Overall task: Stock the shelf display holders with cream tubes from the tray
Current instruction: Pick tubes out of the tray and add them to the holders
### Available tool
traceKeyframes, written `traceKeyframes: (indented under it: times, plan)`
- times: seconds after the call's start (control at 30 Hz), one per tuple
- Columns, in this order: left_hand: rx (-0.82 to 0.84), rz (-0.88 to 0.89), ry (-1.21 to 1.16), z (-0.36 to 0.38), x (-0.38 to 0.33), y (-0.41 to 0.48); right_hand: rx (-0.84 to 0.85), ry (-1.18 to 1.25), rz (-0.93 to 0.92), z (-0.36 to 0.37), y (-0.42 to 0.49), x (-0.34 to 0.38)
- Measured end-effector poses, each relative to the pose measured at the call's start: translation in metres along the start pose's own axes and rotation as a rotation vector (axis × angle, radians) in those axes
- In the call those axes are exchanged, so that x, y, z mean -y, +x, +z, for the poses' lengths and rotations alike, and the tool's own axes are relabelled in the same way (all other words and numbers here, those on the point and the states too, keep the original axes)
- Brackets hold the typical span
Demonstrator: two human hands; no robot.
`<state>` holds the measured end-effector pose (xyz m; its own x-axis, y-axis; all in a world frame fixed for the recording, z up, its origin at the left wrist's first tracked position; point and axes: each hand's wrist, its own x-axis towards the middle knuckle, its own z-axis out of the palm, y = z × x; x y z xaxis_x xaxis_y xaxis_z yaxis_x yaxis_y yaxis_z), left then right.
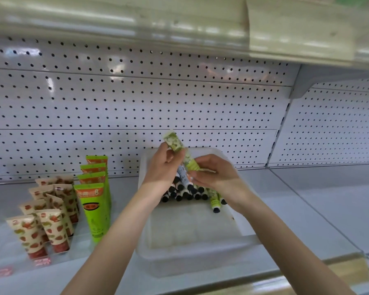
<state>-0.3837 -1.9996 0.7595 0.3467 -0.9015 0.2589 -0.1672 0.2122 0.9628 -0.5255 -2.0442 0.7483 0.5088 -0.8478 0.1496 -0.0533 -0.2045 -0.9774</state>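
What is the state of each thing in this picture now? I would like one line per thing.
left hand: grips green patterned tube, lifted and tilted.
right hand: pinches that tube's lower end.
tray: on shelf, near half bare.
black-capped tubes: lying heaped in tray's far half.
strawberry tubes: standing cap-down.
bright green tubes: standing in a row.

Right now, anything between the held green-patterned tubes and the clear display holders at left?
Nothing visible. The left hand and right hand hold the green-patterned cream tubes above the white plastic tray; the shelf gap to the clear display holders is bare. Tall bright green tubes line the holders' tray side.
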Motion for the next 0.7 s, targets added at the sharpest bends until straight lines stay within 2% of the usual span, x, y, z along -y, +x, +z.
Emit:
traceKeyframes:
  times: [0.1,0.3,0.4,0.47,0.6,0.7]
  plan:
    - [-0.018,0.044,-0.038,0.001,0.002,0.0,0.009,-0.105,-0.011,0.003,-0.003,-0.001]
    - [-0.008,0.091,-0.12,-0.001,0.003,-0.005,-0.042,-0.14,-0.052,0.009,-0.007,-0.002]
    - [-0.01,0.129,-0.091,-0.003,0.004,-0.007,0.025,-0.162,-0.045,0.008,-0.009,0.0]
    - [-0.035,0.13,-0.097,-0.008,0.005,-0.007,0.035,-0.176,-0.003,-0.002,-0.008,0.003]
    - [-0.049,0.086,-0.116,-0.021,0.008,-0.009,-0.182,-0.249,0.146,-0.032,0.009,-0.001]
    - [-0.044,0.072,-0.111,-0.024,0.011,-0.01,-0.148,-0.439,0.334,-0.037,0.021,-0.012]
